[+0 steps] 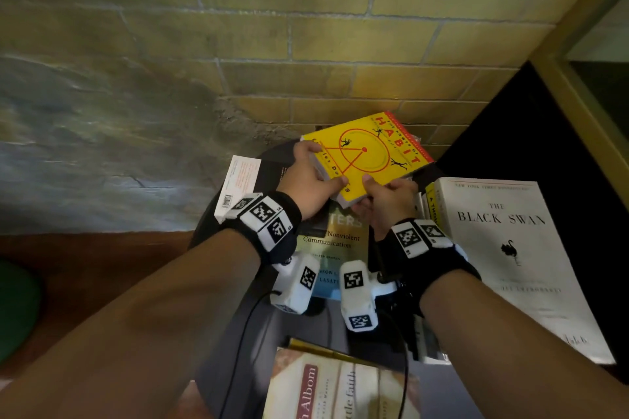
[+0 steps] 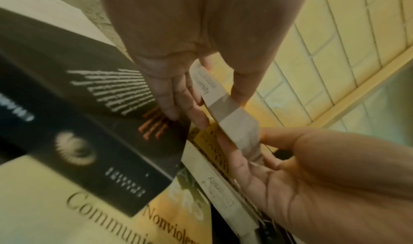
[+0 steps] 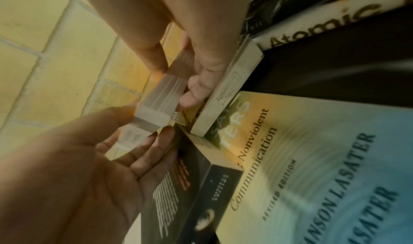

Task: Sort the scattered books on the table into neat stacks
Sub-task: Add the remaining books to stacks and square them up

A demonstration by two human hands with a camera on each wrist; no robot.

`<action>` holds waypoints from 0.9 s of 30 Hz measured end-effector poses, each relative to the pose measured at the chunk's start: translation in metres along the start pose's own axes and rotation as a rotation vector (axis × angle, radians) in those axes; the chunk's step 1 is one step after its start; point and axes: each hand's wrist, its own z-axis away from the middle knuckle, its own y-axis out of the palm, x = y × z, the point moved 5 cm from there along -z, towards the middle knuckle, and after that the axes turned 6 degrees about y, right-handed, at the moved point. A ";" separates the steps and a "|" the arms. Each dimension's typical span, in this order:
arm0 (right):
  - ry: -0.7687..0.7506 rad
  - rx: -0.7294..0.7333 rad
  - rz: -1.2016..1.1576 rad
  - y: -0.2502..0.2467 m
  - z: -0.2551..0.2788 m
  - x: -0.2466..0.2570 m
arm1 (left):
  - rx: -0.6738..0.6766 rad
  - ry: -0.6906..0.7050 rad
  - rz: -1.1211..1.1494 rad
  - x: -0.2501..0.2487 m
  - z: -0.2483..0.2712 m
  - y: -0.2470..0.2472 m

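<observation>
Your left hand [image 1: 308,180] and your right hand [image 1: 384,200] both hold the yellow book [image 1: 369,153], a paperback with "HABIT" in red on its cover. It is lifted and tilted above the other books, near the brick wall [image 1: 306,26] at the far end of the surface [image 1: 306,326].

Left hand: the thumb lies on the yellow cover at the near edge, and the fingers [image 2: 178,95] curl under the book along its left side. In the left wrist view the page block sits between thumb and fingers.

Right hand: the thumb presses the cover beside your left thumb, and the fingers [image 3: 196,88] wrap under the near corner of the page block.

Below the held book:
- The Nonviolent Communication book [image 1: 335,248] lies flat, face up, directly under your wrists.
- A black book [image 2: 100,124] lies partly on top of it, on the left.
- A white book [image 1: 238,190] with a barcode lies at the left edge of the surface, just beside the black book.

To the right, The Black Swan [image 1: 510,265] lies face up on top of a stack. Nearest to you, a cream book [image 1: 333,388] marked "Albom" lies face up. The right wrist view shows a spine reading "Atomic" [image 3: 324,23] beside your right hand.
</observation>
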 end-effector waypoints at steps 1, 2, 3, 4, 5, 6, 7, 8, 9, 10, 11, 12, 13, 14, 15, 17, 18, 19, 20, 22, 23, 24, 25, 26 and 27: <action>-0.052 -0.007 0.032 -0.002 0.003 0.000 | -0.034 -0.030 0.068 0.004 0.002 -0.001; -0.102 -0.011 0.065 -0.004 0.006 0.001 | -0.066 -0.064 0.135 0.008 0.003 -0.004; -0.147 -0.017 0.108 -0.005 0.008 0.000 | -0.097 -0.099 0.205 0.012 0.004 -0.006; -0.183 -0.022 0.161 -0.006 0.011 0.000 | -0.127 -0.132 0.278 0.015 0.005 -0.011; -0.212 -0.026 0.210 -0.008 0.013 -0.001 | -0.157 -0.164 0.344 0.018 0.005 -0.016; -0.235 -0.024 0.251 -0.010 0.017 -0.001 | -0.183 -0.200 0.394 0.020 0.006 -0.022; -0.252 -0.005 0.271 -0.012 0.020 -0.002 | -0.206 -0.229 0.428 0.021 0.006 -0.029; -0.268 0.025 0.279 -0.014 0.025 -0.003 | -0.212 -0.257 0.435 0.022 0.007 -0.036; -0.287 0.069 0.281 -0.014 0.029 -0.003 | -0.192 -0.276 0.421 0.025 0.006 -0.041; -0.305 0.118 0.290 -0.013 0.035 -0.003 | -0.139 -0.279 0.400 0.025 0.008 -0.044; -0.323 0.168 0.310 -0.011 0.041 -0.003 | -0.070 -0.265 0.376 0.024 0.010 -0.044; -0.339 0.216 0.329 -0.007 0.047 -0.003 | -0.011 -0.252 0.354 0.023 0.014 -0.044; -0.353 0.252 0.353 -0.004 0.051 -0.003 | 0.015 -0.236 0.337 0.024 0.017 -0.044; -0.365 0.281 0.380 0.000 0.054 -0.003 | 0.004 -0.229 0.335 0.027 0.021 -0.044; -0.373 0.297 0.406 0.002 0.056 -0.004 | -0.018 -0.222 0.355 0.031 0.026 -0.045; -0.340 0.290 0.468 0.005 0.055 -0.006 | -0.080 -0.222 0.358 0.042 0.034 -0.048; -0.316 0.260 0.521 0.005 0.052 -0.007 | -0.100 -0.215 0.326 0.044 0.039 -0.050; -0.290 0.215 0.573 0.003 0.047 -0.008 | -0.117 -0.200 0.283 0.048 0.042 -0.053; -0.268 0.163 0.622 0.000 0.042 -0.008 | -0.129 -0.185 0.232 0.049 0.047 -0.055; -0.272 0.039 0.733 -0.006 0.031 -0.003 | -0.153 -0.174 0.137 0.052 0.055 -0.060; -0.297 -0.023 0.795 -0.008 0.028 0.000 | -0.155 -0.179 0.127 0.057 0.058 -0.062; -0.321 -0.070 0.849 -0.010 0.025 0.004 | -0.162 -0.187 0.125 0.061 0.060 -0.063; -0.335 -0.106 0.889 -0.010 0.023 0.007 | -0.177 -0.198 0.130 0.064 0.063 -0.066; -0.328 -0.132 0.918 -0.010 0.019 0.009 | -0.199 -0.218 0.142 0.067 0.066 -0.069; -0.318 -0.150 0.950 -0.009 0.018 0.012 | -0.218 -0.243 0.152 0.071 0.068 -0.071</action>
